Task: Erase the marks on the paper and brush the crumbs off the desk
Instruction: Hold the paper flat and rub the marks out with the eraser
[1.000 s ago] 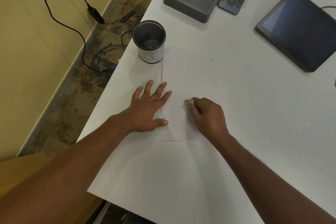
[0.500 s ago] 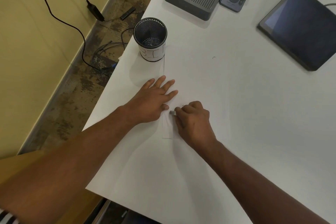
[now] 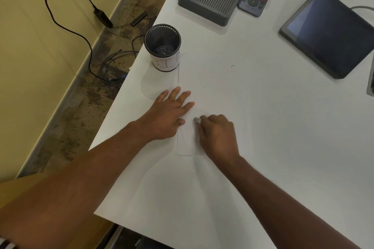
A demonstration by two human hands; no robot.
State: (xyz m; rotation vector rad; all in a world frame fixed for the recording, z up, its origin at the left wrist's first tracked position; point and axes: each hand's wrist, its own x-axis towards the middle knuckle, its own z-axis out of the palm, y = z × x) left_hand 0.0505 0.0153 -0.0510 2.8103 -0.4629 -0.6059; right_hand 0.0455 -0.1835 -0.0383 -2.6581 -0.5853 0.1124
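Fingers of the right hand (image 3: 217, 137) are curled together and pinch a small pale eraser (image 3: 197, 120), whose tip pokes out at the knuckles and sits on the paper (image 3: 212, 91). Those of the left hand (image 3: 169, 112) lie straight and slightly spread, pressed flat across the paper's left edge to pin it down, with the thumb tucked toward the eraser.

That sheet is white on a white desk (image 3: 283, 127), so only its thin dark left edge and near corner give it away; it runs lengthwise away from the person, from just below the 2 hands up to the mesh pen cup (image 3: 163, 46), which stands touching or just beside the far left corner. The eraser works near the sheet's near-left part, just beside the left thumb, so the right hand is plainly the nearer one for any rubbing. Marks under the eraser are too faint to make out. 1 small dark mark (image 3: 233, 66) shows farther up and to the right (whether it is pencil on the sheet or a speck on the desk I cannot tell). If it is a mark, the next stroke probably has to travel away from the body and rightward along the long axis, while the left palm holds the edge. No crumbs can be made out at this size.
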